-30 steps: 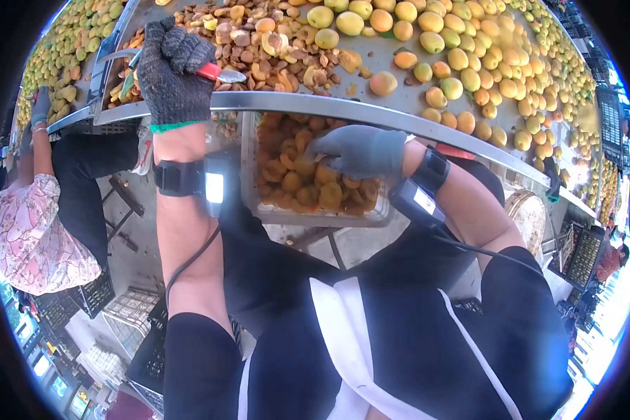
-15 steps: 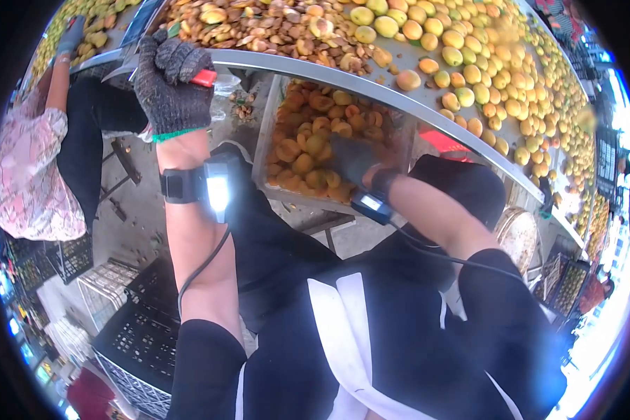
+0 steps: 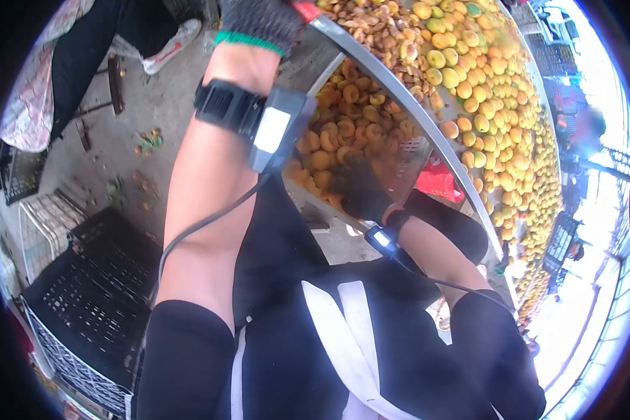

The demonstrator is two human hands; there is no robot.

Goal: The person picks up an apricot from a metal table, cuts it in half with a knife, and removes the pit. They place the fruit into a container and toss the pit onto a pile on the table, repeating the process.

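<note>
My left hand, in a dark grey knitted glove with a green cuff, is closed at the top edge of the view. A red-handled tool pokes out of the fist beside the metal table rim; the glove and frame edge hide the rest of it. My right hand, in a dark glove, is low over the near side of a bin of halved apricots. Its fingers look spread, though shaded and slightly blurred, and I see nothing held in them.
Whole apricots cover the table behind the curved metal rim, beside a heap of pits and scraps. A red container sits under the rim. Black crates stand at my left. Another person's leg and shoe show at upper left.
The view has turned, so the table sits farther right and my left fist is cut by the top edge. My right hand has shifted toward the bin's near side.
</note>
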